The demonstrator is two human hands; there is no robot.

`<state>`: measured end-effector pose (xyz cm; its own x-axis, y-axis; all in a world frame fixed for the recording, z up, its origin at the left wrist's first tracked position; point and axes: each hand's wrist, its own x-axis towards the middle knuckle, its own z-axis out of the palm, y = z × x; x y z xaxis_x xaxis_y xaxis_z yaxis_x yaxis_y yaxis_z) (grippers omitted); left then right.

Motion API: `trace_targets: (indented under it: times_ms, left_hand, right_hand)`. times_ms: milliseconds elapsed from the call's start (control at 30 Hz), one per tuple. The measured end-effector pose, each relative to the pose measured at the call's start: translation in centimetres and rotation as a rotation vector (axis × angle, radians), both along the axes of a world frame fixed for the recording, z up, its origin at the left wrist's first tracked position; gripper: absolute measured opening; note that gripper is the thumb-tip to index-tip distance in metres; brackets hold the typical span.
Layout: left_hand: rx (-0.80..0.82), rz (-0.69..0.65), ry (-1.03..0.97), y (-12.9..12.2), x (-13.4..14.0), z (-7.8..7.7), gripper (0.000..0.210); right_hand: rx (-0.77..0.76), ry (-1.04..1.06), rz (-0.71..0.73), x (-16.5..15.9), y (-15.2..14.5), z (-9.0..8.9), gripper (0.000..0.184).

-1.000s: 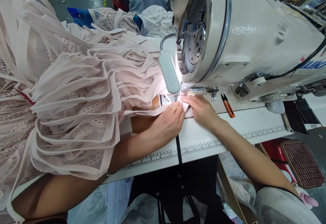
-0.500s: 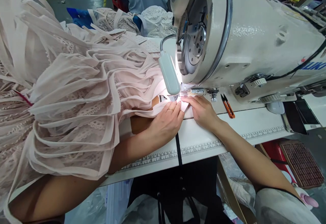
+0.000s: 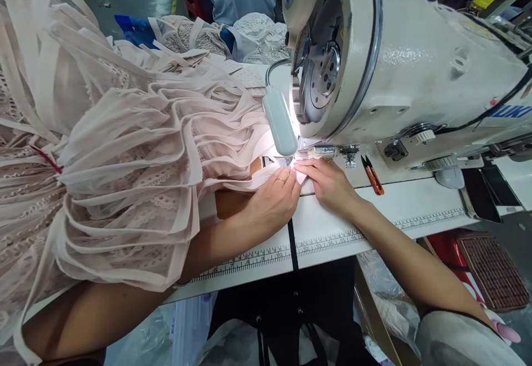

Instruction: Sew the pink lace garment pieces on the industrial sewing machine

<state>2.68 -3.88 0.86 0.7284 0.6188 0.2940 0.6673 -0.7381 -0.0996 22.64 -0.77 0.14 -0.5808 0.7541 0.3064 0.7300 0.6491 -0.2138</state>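
Pale pink fabric pieces [image 3: 236, 133] with bands and lace lie bunched over my left forearm and run toward the sewing machine [image 3: 415, 61]. My left hand [image 3: 276, 197], with a ring on one finger, has its fingers together on the edge of a fabric band just in front of the needle area. Close beside it, my right hand [image 3: 330, 186] pinches the same fabric from the right, fingertips nearly meeting the left ones. A small lamp [image 3: 280, 122] lights this spot and partly hides the needle and presser foot.
Orange-handled thread snips [image 3: 373, 176] lie on the machine bed right of my hand. A printed ruler [image 3: 332, 242] runs along the table's front edge. White lace pieces [image 3: 260, 36] are heaped behind. A woven brown seat [image 3: 492, 269] stands low at the right.
The whole view has shifted slightly. My right fingers have edged a little left toward the needle area, still on the fabric; the left hand keeps nearly the same place.
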Motion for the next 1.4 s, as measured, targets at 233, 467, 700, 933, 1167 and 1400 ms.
trace_targets:
  times_ms: [233,467,700,933,1167,1400]
  left_hand:
    - [-0.081,0.139,-0.032,3.0,-2.0,1.3,0.025]
    - [-0.066,0.225,-0.051,3.6,-1.8,0.3,0.03]
    - [-0.03,-0.091,0.02,1.8,-1.8,0.9,0.026]
    - [-0.075,-0.054,0.028,0.1,-0.5,0.3,0.045]
    - [-0.036,-0.049,0.033,0.3,-0.3,-0.2,0.048]
    - [0.051,-0.073,-0.015,0.9,-0.5,-0.8,0.036]
  right_hand:
    - [0.129,-0.173,-0.028,-1.7,-1.2,0.5,0.049]
    - [0.092,-0.205,-0.049,-0.8,-0.9,0.6,0.055]
    - [0.046,-0.162,-0.057,-0.6,-0.6,0.5,0.056]
    - [-0.052,-0.104,-0.065,-0.3,-0.1,0.5,0.054]
    - [-0.121,-0.029,-0.042,0.5,0.3,0.1,0.064]
    - [-0.177,-0.014,-0.055,0.5,0.5,0.1,0.06]
